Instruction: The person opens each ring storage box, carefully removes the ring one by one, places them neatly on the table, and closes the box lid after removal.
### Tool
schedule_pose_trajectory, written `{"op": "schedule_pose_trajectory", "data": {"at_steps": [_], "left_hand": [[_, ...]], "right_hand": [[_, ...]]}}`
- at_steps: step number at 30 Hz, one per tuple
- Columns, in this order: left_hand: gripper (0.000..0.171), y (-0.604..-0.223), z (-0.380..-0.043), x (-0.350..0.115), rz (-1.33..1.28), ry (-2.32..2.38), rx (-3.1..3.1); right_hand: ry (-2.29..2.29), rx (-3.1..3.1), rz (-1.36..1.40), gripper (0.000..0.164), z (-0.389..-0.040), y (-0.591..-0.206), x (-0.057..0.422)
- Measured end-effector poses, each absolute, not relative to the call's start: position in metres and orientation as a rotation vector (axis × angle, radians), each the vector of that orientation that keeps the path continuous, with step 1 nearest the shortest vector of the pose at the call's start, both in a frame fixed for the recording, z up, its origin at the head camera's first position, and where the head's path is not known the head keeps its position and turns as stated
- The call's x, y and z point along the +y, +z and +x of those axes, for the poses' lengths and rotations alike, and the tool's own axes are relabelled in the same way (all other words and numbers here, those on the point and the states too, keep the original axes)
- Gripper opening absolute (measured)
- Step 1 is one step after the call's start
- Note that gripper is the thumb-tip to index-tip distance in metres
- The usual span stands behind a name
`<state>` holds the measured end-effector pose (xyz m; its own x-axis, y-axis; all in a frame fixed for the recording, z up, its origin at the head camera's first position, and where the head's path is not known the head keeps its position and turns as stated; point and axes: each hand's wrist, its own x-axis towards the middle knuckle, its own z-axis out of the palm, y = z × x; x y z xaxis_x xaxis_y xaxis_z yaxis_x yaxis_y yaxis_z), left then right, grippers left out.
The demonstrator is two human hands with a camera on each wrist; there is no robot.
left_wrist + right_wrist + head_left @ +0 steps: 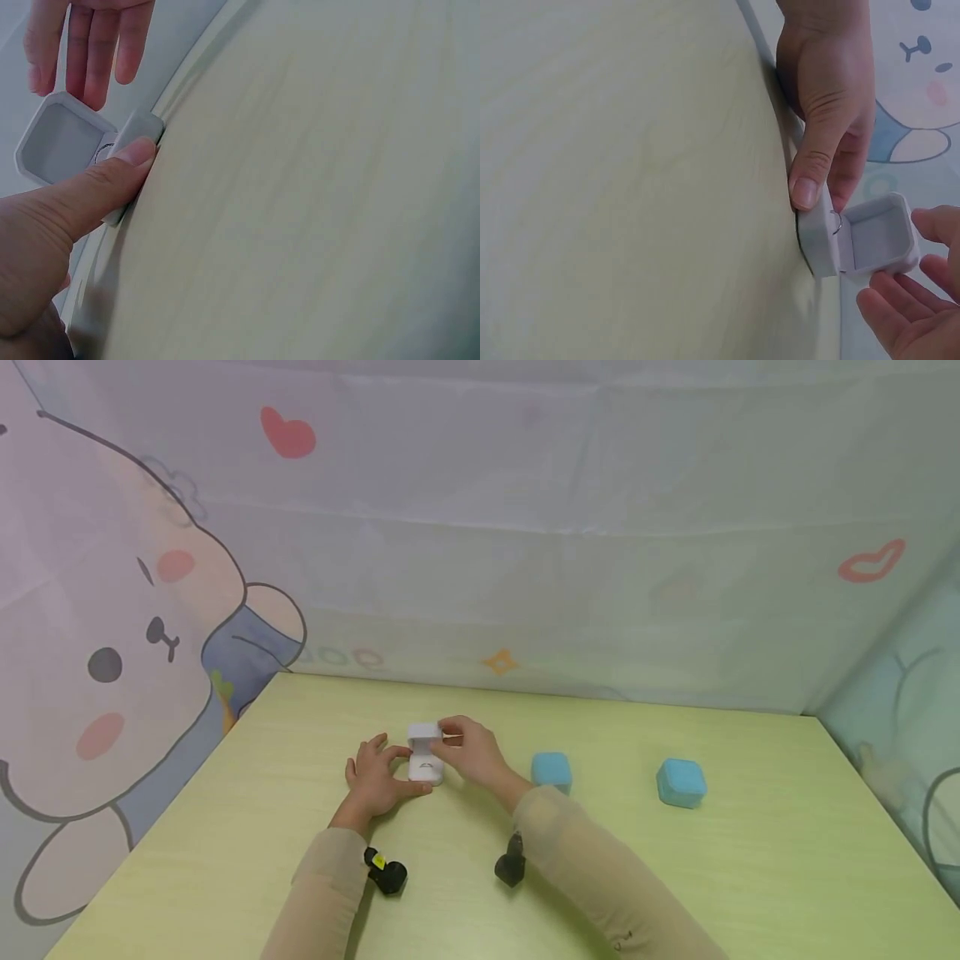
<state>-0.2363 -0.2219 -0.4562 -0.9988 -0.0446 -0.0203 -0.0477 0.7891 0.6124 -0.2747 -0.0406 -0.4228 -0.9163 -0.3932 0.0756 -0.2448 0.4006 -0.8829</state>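
A small white ring box (426,774) stands on the table with its lid (885,234) raised. Inside its base sits a silver-coloured ring (838,223). My left hand (373,783) holds the base from the left, thumb across the front, as the left wrist view (82,202) shows. At the right side of the lid is my right hand (474,753), its fingers loosely extended beside the lid's edge. In the right wrist view its thumb and fingertips (885,307) lie at the rim, and firm contact is hard to make out.
Two light-blue boxes, a nearer one (551,772) and a farther one (681,782), stand to the right on the pale yellow table (750,877). Behind the table hangs a printed cloth (562,527). Black wrist cameras (387,875) are strapped at both sleeves.
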Motion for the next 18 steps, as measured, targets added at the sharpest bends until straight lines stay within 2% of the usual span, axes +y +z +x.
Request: {"op": "schedule_pose_trajectory", "data": {"at_steps": [9, 18], "left_hand": [[0.064, -0.4558, -0.2365, -0.2214, -0.075, 1.038, 2.964], [0.063, -0.4545, -0.2352, -0.221, -0.081, 1.065, 2.961]], "right_hand": [[-1.527, 2.588, -0.572, 0.023, -0.2699, -0.4262, -0.0414], [-1.43, 2.623, -0.585, 0.024, -0.2666, -0.4278, -0.0414]]}}
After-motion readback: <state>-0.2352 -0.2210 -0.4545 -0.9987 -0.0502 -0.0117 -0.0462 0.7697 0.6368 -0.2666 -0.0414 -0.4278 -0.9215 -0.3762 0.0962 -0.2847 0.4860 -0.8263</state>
